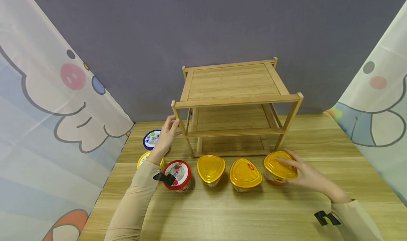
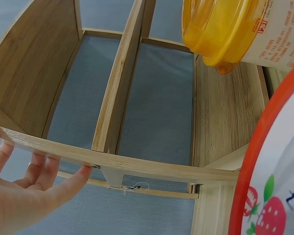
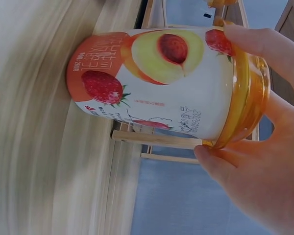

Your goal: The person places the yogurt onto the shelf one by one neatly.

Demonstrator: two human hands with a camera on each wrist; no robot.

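A small wooden two-tier shelf point(image 1: 235, 82) stands at the back of the table. My left hand point(image 1: 168, 131) is at its left front post; in the left wrist view, the fingertips point(image 2: 81, 176) touch the post's edge. My right hand point(image 1: 305, 174) grips the rightmost yogurt cup point(image 1: 279, 165) by its amber lid, thumb and fingers on opposite sides. Peach and strawberry pictures cover this yogurt cup point(image 3: 157, 78) in the right wrist view. Two more amber-lidded yogurt cups, one in the middle point(image 1: 245, 174) and one further left point(image 1: 211, 168), stand before the shelf.
Left of these is a red-rimmed tub point(image 1: 178, 174). Behind my left forearm point(image 1: 136, 198) are a yellow-rimmed tub point(image 1: 143, 159), partly hidden, and a blue-rimmed tub point(image 1: 151, 139). A grey wall point(image 1: 152, 39) rises behind the shelf, with cartoon curtains point(image 1: 47, 103) at both sides.
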